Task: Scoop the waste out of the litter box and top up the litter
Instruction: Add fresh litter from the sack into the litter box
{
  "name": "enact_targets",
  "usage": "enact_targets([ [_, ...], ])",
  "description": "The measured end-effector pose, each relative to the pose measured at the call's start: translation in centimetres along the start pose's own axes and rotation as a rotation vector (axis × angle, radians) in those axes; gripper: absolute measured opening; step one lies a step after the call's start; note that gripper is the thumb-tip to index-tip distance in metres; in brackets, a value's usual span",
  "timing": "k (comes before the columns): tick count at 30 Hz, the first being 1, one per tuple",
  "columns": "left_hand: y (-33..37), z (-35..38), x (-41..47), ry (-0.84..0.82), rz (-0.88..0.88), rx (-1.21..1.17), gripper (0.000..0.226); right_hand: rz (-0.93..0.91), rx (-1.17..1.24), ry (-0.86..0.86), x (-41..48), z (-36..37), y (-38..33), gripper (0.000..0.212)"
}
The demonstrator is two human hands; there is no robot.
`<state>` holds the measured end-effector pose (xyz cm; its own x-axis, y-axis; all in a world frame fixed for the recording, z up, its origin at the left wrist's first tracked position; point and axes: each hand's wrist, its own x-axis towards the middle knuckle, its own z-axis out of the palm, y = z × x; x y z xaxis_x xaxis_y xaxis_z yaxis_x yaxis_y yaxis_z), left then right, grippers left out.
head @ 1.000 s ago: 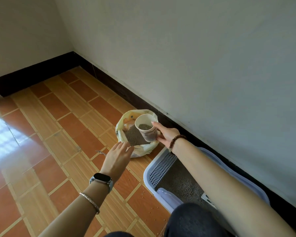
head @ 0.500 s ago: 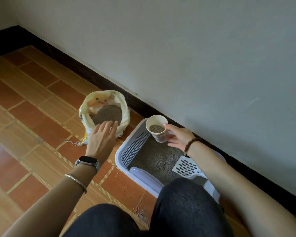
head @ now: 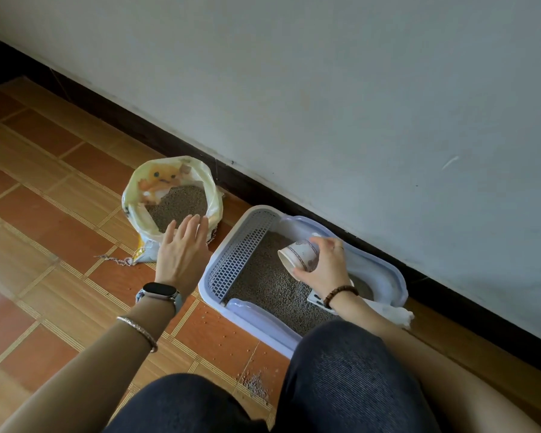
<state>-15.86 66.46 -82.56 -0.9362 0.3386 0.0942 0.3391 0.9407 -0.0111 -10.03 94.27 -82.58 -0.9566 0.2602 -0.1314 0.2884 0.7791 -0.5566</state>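
The lavender litter box (head: 256,320) stands by the wall, filled with grey litter (head: 269,285) and fitted with a grid step at its left end. My right hand (head: 324,267) grips a white paper cup (head: 300,254), tipped mouth-down to the left over the litter. Below my wrist lies the white slotted scoop (head: 317,300), mostly hidden. To the left the open yellow litter bag (head: 172,195) holds grey litter. My left hand (head: 185,251) hovers with straight fingers beside the bag's near edge, holding nothing.
The dark baseboard (head: 325,214) and white wall run behind the box and bag. Spilled litter grains (head: 256,384) lie on the orange tiled floor by my knees (head: 341,379). A white crumpled bag (head: 397,314) sits at the box's right end.
The right hand carried the cup from the bag over to the litter box and tipped it mouth-down. The left hand stayed by the bag's edge. The view swung right and down.
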Motion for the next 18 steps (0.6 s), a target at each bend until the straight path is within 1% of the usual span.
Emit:
enact_targets([
  [4,-0.2,0.2,-0.3,-0.021,-0.007,0.007,0.054,-0.246,-0.125,0.086,-0.3,0.6,0.1,0.072],
  [9,-0.3,0.4,-0.4,-0.016,-0.004,0.005,0.051,-0.475,-0.275,0.167,-0.2,0.8,-0.3,0.069],
  [13,-0.2,0.8,-0.3,-0.001,0.003,0.01,0.05,-0.548,-0.361,0.184,0.1,0.6,-0.7,0.066],
  [18,-0.1,1.0,-0.1,0.013,0.009,0.001,0.049,-0.557,-0.342,0.19,0.4,0.5,-0.7,0.07],
])
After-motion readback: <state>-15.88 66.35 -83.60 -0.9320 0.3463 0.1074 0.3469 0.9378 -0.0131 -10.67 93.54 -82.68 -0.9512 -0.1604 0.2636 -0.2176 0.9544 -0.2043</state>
